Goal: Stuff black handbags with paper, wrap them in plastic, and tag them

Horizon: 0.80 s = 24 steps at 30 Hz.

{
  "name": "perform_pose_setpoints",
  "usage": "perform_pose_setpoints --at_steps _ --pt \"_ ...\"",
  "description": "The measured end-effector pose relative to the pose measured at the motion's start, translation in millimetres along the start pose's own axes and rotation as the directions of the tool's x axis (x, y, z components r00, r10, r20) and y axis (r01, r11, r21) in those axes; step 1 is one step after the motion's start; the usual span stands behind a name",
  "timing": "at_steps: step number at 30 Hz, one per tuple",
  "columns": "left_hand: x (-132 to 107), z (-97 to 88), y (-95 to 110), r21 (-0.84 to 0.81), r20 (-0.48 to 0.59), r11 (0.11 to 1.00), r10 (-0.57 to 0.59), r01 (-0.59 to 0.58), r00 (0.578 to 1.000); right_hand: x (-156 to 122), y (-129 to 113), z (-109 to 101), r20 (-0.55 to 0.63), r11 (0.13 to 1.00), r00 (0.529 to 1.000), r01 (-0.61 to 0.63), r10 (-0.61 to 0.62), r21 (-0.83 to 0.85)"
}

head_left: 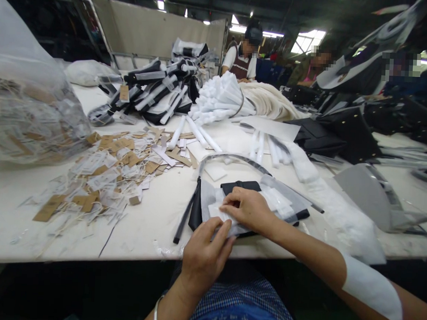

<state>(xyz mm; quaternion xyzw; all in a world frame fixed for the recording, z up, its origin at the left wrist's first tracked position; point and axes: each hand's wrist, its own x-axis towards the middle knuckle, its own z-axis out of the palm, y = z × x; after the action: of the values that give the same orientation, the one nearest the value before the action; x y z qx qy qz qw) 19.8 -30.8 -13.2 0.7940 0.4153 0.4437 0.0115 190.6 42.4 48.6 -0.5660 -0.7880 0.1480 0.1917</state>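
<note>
Pinching a thin white tissue sheet (216, 213) at the near edge of the white worktable (150, 228), the left hand (204, 254) and right hand (248, 208) apparently keep it flat against the flat black handbag (241, 185). Farther off lie scattered brown and white paper tags (106, 174).

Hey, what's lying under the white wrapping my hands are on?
A black bag shows under the white wrapping; the left hand and right hand cover its middle, so that part is hidden.
</note>
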Motion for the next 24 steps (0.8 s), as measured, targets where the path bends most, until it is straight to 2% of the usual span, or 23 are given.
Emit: perform_pose_setpoints --at_steps 6,9,12,17,21,24 --pt "-1 0.0 5 -0.006 -0.029 0.997 -0.071 0.07 0.997 5 4 -1 0.043 0.998 0.999 0.017 -0.02 0.062" --pt "2 -0.8 4 0.015 -0.012 1.0 0.004 -0.004 1.0 5 5 0 0.034 0.999 0.999 0.002 -0.004 0.048" --pt "8 -3.6 3 0.041 0.053 0.995 0.088 -0.091 0.995 9 6 0 0.078 1.0 0.997 -0.008 0.008 0.006" --pt "12 -10.7 5 0.079 0.155 0.993 0.071 -0.084 0.985 25 13 2 0.134 0.999 0.991 -0.009 0.004 0.04" --pt "11 -10.3 6 0.143 0.165 0.984 0.082 -0.107 0.983 31 16 3 0.084 0.994 0.996 0.022 -0.031 0.11" --pt "9 -8.3 5 0.177 0.163 0.971 0.129 -0.158 0.978 19 20 -8 -0.027 0.966 0.996 0.088 -0.084 0.244"
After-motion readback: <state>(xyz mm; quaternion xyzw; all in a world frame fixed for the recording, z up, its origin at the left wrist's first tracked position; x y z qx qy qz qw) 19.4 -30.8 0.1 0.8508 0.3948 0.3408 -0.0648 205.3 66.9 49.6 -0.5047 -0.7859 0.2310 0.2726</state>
